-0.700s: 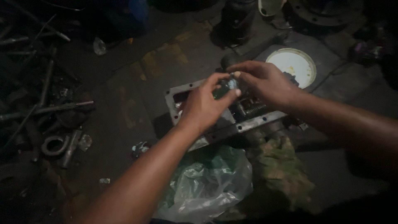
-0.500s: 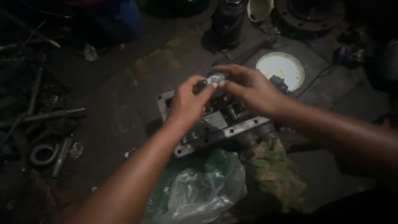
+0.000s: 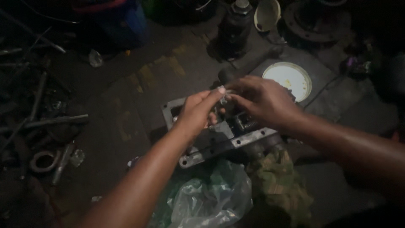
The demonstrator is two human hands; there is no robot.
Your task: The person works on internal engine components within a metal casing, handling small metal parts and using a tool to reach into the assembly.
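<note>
Small metal part (image 3: 222,90), bright and blurred, perhaps a nut or fitting, is pinched between the fingertips of both hands above the grey metal housing (image 3: 219,139) on the dark floor (image 3: 126,109). Left hand (image 3: 197,112) grips it from the left, right hand (image 3: 261,100) from the right. Behind the right hand sits a round white lid (image 3: 288,79).

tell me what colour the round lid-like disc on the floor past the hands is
White to pale cream, the round disc shows in the head view, just beyond the right hand.
</note>
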